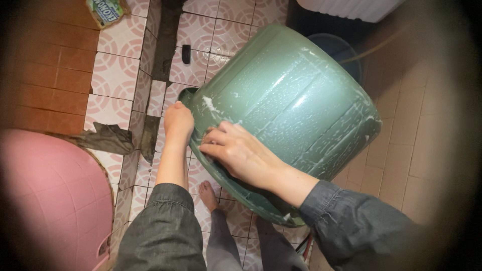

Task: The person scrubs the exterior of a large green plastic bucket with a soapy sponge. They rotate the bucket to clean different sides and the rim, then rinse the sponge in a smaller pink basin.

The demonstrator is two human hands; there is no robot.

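Gripping green tub (296,95) rim: left hand (177,123) clenched; right hand (240,150) flat, fingers spread, near pink basin (50,195).

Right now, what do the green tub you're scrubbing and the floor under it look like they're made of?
The green tub looks like moulded plastic: smooth, slightly glossy, with raised ribs and white soapy streaks across its wet outside. The floor looks like glazed ceramic tile, white with a pink pattern, set in dark grout lines. The pink tub beside it is probably plastic too.

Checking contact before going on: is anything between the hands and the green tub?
Nothing visible. The right hand lies flat on the soapy outside of the green tub, and the left hand grips its rim directly.
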